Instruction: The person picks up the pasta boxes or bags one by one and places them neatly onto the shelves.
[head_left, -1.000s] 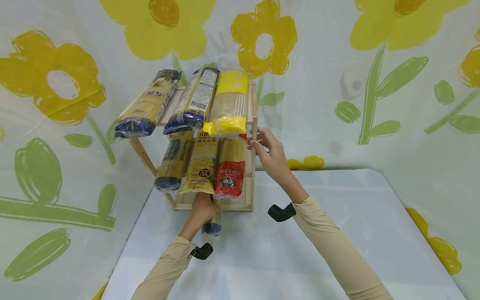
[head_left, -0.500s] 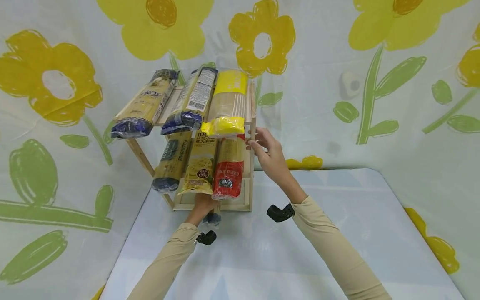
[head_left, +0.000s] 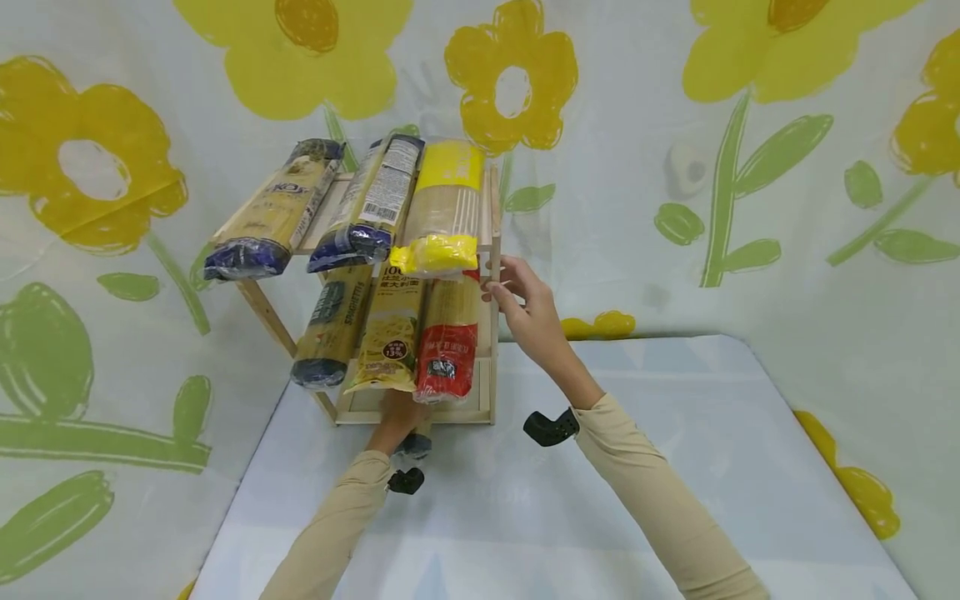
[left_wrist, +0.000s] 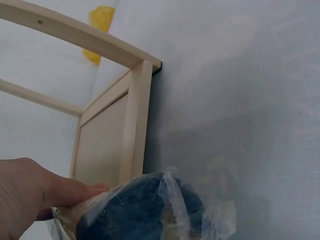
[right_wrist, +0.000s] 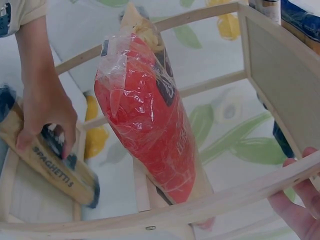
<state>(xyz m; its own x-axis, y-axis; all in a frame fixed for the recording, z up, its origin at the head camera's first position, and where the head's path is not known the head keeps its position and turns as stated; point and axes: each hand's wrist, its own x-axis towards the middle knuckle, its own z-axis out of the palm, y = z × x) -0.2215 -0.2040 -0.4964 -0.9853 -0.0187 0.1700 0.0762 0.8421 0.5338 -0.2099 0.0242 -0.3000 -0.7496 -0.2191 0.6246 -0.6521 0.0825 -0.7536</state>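
Note:
My left hand grips a spaghetti pack with dark blue ends, low at the front of a wooden rack. In the head view the middle-shelf packs partly hide this hand and pack. The right wrist view shows the fingers across the pack, which lies over the bottom shelf. My right hand holds the rack's right side post, its fingers curled round the wood. Near it on the middle shelf lies a red-ended pasta pack, its front end jutting past the shelf.
A yellow pasta pack and a dark-ended spaghetti pack share the middle shelf. On top lie two blue-ended packs, one at the left, and a yellow-ended pack. The rack stands on a pale table before a flower-patterned backdrop.
My left hand has pushed the spaghetti pack deeper under the middle shelf, so less of it shows. My right hand keeps its hold on the post. The head view has turned slightly right.

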